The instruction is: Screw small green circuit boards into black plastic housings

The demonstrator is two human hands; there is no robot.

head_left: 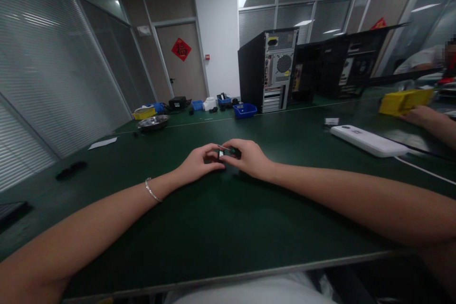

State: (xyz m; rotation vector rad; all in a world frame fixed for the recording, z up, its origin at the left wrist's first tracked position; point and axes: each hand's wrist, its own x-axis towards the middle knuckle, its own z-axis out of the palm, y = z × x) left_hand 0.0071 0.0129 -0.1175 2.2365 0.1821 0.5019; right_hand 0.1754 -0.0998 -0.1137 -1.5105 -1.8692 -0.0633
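Note:
My left hand (200, 162) and my right hand (247, 157) meet over the middle of the green table (228, 228). Between their fingertips is a small dark part (221, 154) with a pale face, too small to name. The left thumb and fingers close round its left side. A thin metal shaft shows at the right fingertips, and a dark green piece lies inside the curled right fingers; it looks like a small tool. A silver bracelet (152, 190) circles the left wrist.
A white power strip (368, 140) lies at the right, near another person's hand by a yellow bin (406, 101). Behind stand a computer tower (281, 71), a blue tray (245, 110) and a metal dish (153, 123). Dark glasses-like object (71, 170) rests at left.

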